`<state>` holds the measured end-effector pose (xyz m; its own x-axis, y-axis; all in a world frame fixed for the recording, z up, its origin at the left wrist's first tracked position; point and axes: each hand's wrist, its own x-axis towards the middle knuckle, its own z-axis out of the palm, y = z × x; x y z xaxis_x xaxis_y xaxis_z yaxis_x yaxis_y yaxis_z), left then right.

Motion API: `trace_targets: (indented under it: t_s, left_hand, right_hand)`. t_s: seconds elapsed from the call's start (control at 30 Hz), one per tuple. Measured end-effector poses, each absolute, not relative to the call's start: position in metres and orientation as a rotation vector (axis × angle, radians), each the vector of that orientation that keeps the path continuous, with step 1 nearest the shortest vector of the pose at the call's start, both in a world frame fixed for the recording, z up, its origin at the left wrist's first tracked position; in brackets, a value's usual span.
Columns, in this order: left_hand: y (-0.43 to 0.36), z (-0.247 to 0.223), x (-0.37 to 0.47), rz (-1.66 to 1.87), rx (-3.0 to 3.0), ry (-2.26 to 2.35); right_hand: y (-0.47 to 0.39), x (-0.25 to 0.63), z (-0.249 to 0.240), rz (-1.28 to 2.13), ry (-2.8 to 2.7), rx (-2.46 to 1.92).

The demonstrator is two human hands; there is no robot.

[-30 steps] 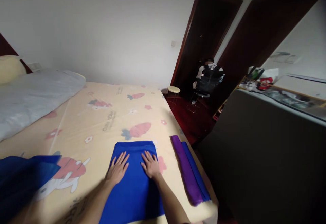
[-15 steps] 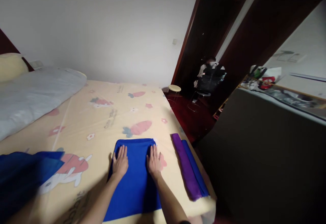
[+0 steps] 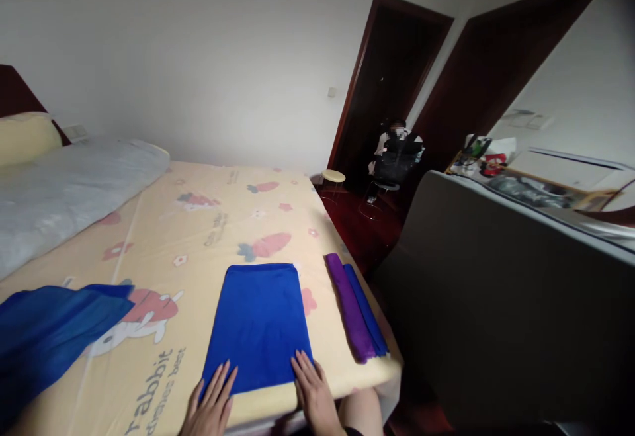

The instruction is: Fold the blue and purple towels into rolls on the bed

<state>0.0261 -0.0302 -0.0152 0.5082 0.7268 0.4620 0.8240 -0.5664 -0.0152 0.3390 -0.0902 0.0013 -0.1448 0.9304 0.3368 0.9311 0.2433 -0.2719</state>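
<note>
Head view, cloth: folded blue cloth (image 3: 258, 320) lies flat on the yellow bedsheet (image 3: 198, 237), roughly 6 o'clock in the frame, near edge close to the mattress edge.
Left hand: the person's left hand (image 3: 211, 406) rests flat, fingers spread, nothing gripped, touching the cloth's near left corner at about 7 o'clock of it.
Right hand: right hand (image 3: 313, 395) is flat and open too, fingertips on the near right corner, about 5 o'clock of the cloth.
Handling guess: looks soft, light and floppy, not fragile; probably slides a bit on the sheet. Best taken by the two near corners or the folded edges so the layers don't slump.
Beside it: at 3 o'clock of the cloth, a purple roll (image 3: 347, 307) touching a blue roll (image 3: 366, 310), side by side along the bed edge.
Further off: loose dark blue fabric (image 3: 49, 333) at 9 o'clock, well apart.
Counts: one folded blue cloth, two rolls, one loose heap, two hands.
Background: one person seated (image 3: 395, 151) in the doorway at 1 o'clock.
</note>
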Motion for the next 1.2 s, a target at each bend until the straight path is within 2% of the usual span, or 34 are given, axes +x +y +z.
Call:
trace_targets:
  t_s: [0.17, 0.33, 0.47, 0.77, 0.93, 1.2]
  left_hand:
    - [-0.021, -0.020, -0.016, -0.676, -2.505, -1.372]
    - [-0.002, -0.010, -0.031, -0.671, -2.616, -1.249]
    - [0.004, 0.000, -0.037, -0.803, -2.655, -1.180]
    - [0.026, 0.025, -0.037, -1.060, -2.901, -1.621]
    - [0.034, 0.028, -0.036, -1.066, -2.901, -2.062]
    - [0.027, 0.020, 0.000, -0.712, -2.503, -2.255]
  right_hand:
    - [-0.104, 0.376, 0.014, 0.127, -2.134, -1.742]
    - [-0.092, 0.374, 0.021, 0.153, -2.039, -1.777]
    - [-0.084, 0.372, 0.027, 0.290, -1.826, -1.721]
    - [-0.058, 0.374, 0.029, 0.467, -1.512, -1.657]
    - [-0.049, 0.373, 0.028, 0.398, -1.510, -1.724]
    - [-0.047, 0.363, 0.016, 0.125, -1.587, -1.883]
